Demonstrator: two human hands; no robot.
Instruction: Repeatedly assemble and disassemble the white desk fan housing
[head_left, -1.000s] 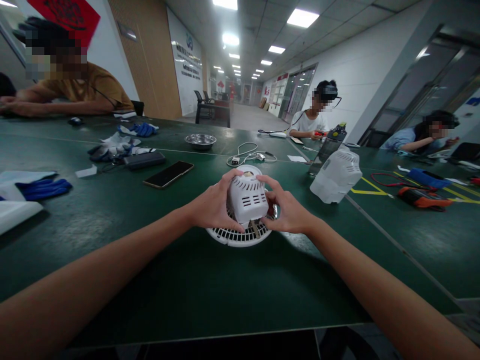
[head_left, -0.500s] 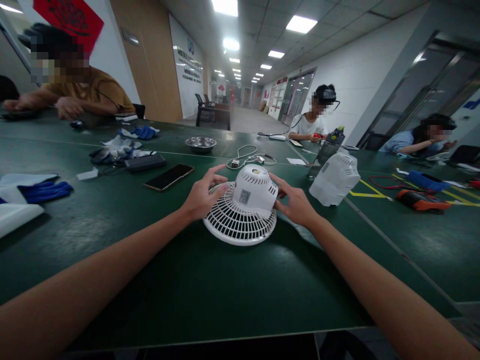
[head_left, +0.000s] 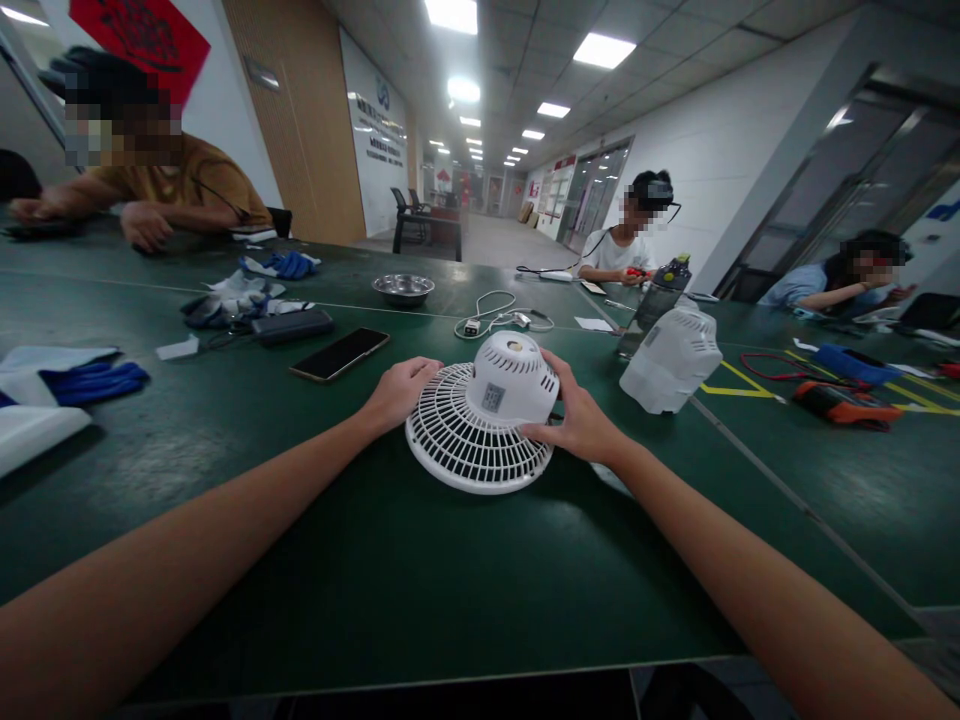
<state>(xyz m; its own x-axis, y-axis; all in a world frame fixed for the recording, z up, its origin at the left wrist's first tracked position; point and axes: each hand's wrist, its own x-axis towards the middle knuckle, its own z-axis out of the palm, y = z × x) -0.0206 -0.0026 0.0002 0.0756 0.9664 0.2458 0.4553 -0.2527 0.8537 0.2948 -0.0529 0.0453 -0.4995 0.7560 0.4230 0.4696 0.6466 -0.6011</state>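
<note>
A white fan head with a slotted motor housing point(head_left: 514, 385) lies grille-down on the green table point(head_left: 420, 590). Its round ribbed grille point(head_left: 469, 455) spreads out below the housing. My right hand point(head_left: 585, 420) grips the housing's right side, the thumb across its lower front. At the grille's upper left rim is my left hand point(head_left: 403, 390), its fingers drawn together on the edge. A translucent white plastic part point(head_left: 667, 360) stands to the right of my right hand.
Phone point(head_left: 340, 354), metal bowl point(head_left: 403, 290) and coiled white cable point(head_left: 499, 318) lie beyond my hands. A dark bottle point(head_left: 654, 305) stands behind the plastic part. Gloves point(head_left: 94, 382) are at left, an orange meter point(head_left: 846, 403) at right. Several people sit around the table.
My left hand's fingers have closed at the grille's rim, away from the housing. My right thumb has moved onto the housing's lower front. A hand of the person at left has lowered.
</note>
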